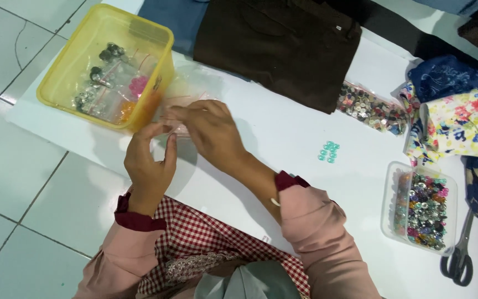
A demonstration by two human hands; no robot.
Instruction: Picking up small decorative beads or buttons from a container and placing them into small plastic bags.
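At upper left sits a yellow tub (70,72) of bagged buttons. Just right of it, left hand (149,163) rises wrist-down, fingers pinching a small clear bag (179,128); right hand (211,130) reaches leftward, fingertips gripping the bag's top edge.

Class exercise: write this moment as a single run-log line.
left hand: pinching small clear plastic bag | right hand: fingers on same bag | beside: yellow tub of button packets | loose: teal buttons on white sheet
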